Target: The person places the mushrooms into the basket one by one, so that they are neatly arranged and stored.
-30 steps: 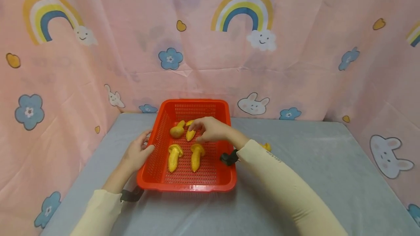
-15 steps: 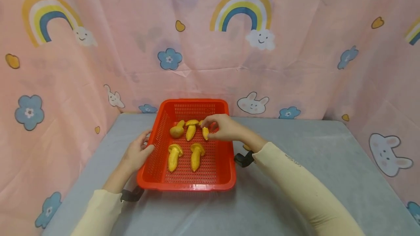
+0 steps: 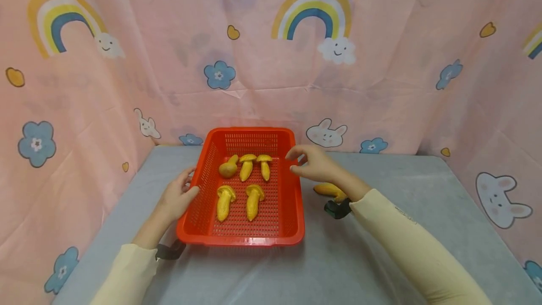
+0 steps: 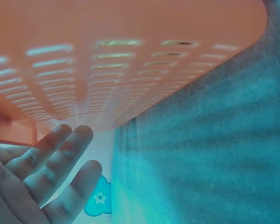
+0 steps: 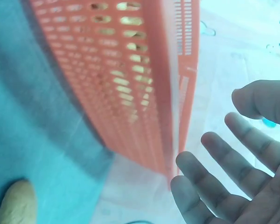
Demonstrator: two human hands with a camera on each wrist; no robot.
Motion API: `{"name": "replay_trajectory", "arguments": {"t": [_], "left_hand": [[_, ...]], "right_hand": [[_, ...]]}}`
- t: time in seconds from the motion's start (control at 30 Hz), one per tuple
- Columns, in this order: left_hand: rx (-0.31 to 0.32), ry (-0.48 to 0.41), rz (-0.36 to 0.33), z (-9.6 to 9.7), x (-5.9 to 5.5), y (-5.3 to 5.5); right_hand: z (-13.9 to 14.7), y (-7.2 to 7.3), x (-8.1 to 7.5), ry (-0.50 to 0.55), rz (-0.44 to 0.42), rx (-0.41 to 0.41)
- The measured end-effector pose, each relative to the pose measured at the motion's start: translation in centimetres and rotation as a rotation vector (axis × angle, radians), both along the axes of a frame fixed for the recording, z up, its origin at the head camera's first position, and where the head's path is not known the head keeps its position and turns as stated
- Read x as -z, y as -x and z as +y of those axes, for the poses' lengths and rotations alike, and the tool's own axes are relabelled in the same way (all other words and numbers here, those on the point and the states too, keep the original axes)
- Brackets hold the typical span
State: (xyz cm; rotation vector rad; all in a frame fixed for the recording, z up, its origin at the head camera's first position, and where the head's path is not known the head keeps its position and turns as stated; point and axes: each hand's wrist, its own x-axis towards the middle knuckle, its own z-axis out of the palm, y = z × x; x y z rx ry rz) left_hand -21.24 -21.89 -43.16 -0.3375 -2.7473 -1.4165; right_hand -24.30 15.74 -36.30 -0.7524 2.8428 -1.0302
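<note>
A red plastic basket (image 3: 237, 241) stands on the grey table. Several yellow mushrooms lie in it: a front left mushroom (image 3: 224, 205), a front right mushroom (image 3: 253, 205), a back left one with its round cap toward me, a back middle mushroom (image 3: 246, 169) and a back right mushroom (image 3: 265, 168). Beside the left wall rests my left hand (image 3: 174, 200), thumb by the rim, relaxed fingers (image 4: 65, 163) along the outside. Over the right rim, my right hand (image 3: 315, 164) holds nothing; its fingers are spread and slightly bent. Another mushroom (image 3: 330, 190) lies on the table under the right wrist, partly hidden.
A pink curtain (image 3: 271, 79) with rainbows, flowers and rabbits hangs behind and at both sides of the table. The grey tabletop (image 3: 406, 192) extends to the right of the basket. A black wrist device (image 3: 338, 209) sits under the right wrist.
My right hand has let go of the back right mushroom and moved right, out over the basket's rim. The mushroom on the table shows more. My left hand has stayed in place.
</note>
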Motion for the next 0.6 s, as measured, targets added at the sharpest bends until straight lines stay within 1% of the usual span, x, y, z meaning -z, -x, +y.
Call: {"name": "replay_trajectory", "arguments": {"t": [0.13,0.37,0.43,0.6], "left_hand": [[-0.002,0.003,-0.003,0.0,0.0,0.0],[-0.005,0.009,-0.006,-0.1,-0.1,0.0],[-0.005,0.008,-0.005,-0.1,-0.1,0.0],[-0.003,0.005,-0.013,-0.1,-0.1,0.1]], "right_hand": [[1.2,-0.2,0.6,0.015,0.010,0.043],[3.9,-0.3,1.8,-0.023,0.022,0.086],[4.8,-0.4,2.1,-0.039,0.015,0.106],[6.7,-0.8,2.9,-0.077,-0.022,0.185]]}}
